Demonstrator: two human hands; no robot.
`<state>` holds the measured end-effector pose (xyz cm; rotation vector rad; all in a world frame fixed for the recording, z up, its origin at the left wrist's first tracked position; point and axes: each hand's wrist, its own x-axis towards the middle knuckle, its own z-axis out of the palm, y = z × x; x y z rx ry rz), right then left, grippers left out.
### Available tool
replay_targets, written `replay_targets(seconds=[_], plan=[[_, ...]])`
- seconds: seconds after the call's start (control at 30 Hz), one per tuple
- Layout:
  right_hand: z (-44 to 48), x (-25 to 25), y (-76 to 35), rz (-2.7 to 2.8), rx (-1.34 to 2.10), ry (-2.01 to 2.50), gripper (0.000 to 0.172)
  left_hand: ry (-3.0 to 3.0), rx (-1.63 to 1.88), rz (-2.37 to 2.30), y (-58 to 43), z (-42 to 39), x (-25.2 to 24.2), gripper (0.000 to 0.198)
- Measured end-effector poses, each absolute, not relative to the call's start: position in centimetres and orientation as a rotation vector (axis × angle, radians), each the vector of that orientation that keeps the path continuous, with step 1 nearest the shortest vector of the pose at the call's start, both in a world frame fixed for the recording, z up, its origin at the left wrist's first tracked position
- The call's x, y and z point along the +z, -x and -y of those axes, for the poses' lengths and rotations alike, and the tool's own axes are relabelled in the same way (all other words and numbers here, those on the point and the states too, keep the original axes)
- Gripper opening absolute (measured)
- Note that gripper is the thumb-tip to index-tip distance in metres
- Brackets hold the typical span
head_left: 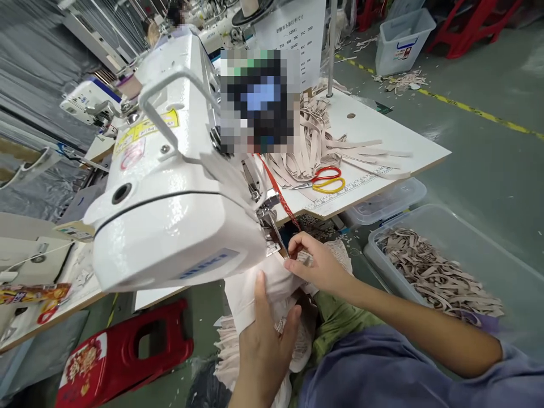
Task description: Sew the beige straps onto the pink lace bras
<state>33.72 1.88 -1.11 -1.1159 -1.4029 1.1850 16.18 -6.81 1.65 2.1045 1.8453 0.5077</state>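
Feeding, seemingly, pale fabric (242, 300) just under front end of sewing machine (178, 226) | resting left hand (263, 340), loosely spread, on fabric; pinching its edge with right hand (312, 263) (cannot tell how many layers) | likely calls for steady guiding | cannot make out needle or seam

blue JUKI lettering (208, 264) I read on the sewing machine (182, 187), eight o'clock, Chinese heading (289, 23) above 70C, 75C, 70D on the paper sheet (313, 56), one o'clock
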Motion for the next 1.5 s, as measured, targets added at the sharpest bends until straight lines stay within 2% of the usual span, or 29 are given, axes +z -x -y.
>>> replay_targets(seconds=[0.13,0.3,0.47,0.53,0.7,0.9,0.97,1.07,1.1,1.2,1.3,1.33,1.4,1.47,1.5], plan=[[-2.2,-0.7,-33.3,1.414,1.171,1.134,0.025,-2.072,0.518,-1.830,-15.7,6.7,1.1,0.081],[-2.6,-1.0,-32.8,1.492,1.140,1.218,0.029,-2.090,0.493,-1.808,-15.4,6.2,-0.9,0.080],[-1.0,-1.8,-34.4,1.417,1.308,1.145,0.020,-2.308,0.538,-1.754,-18.3,8.9,-3.7,0.085],[0.1,-1.7,-35.6,1.380,1.339,1.088,0.023,-2.323,0.561,-1.703,-19.9,10.4,-4.1,0.086],[1.9,-0.7,-37.7,1.333,1.387,1.087,0.034,-2.108,0.540,-1.494,-22.0,12.0,-3.8,0.088],[2.5,-0.2,-38.5,1.334,1.460,1.101,0.035,-1.893,0.420,-1.279,-21.4,11.0,-2.1,0.086],[2.7,-0.2,-38.7,1.344,1.467,1.117,0.034,-1.883,0.460,-1.203,-20.8,10.2,-0.9,0.075],[2.8,0.1,-38.9,1.376,1.472,1.124,0.029,-1.998,0.708,-1.157,-19.7,8.9,1.1,0.041],[2.8,0.3,-39.0,1.406,1.475,1.123,0.027,-2.063,0.807,-1.180,-19.3,8.4,1.8,0.035],[2.7,1.2,-39.2,1.597,1.439,1.103,0.024,-2.243,0.910,-1.203,-18.6,6.9,3.4,0.044],[2.6,2.1,-39.5,1.864,1.353,1.000,0.019,-2.364,0.718,-1.071,-18.6,5.3,4.3,0.058],[2.6,2.4,-39.7,1.967,1.303,0.959,0.018,-2.397,0.664,-1.032,-18.7,4.9,4.3,0.055],[2.7,2.7,-39.9,2.198,1.121,0.911,0.019,-2.478,0.631,-0.965,-18.7,4.2,4.1,0.035],[3.1,2.7,-40.2,2.387,0.806,0.894,0.024,-2.591,0.721,-0.910,-18.6,4.0,3.6,0.014],[3.3,2.7,-40.3,2.435,0.639,0.883,0.026,-2.660,0.806,-0.893,-18.5,4.1,3.3,0.012]])
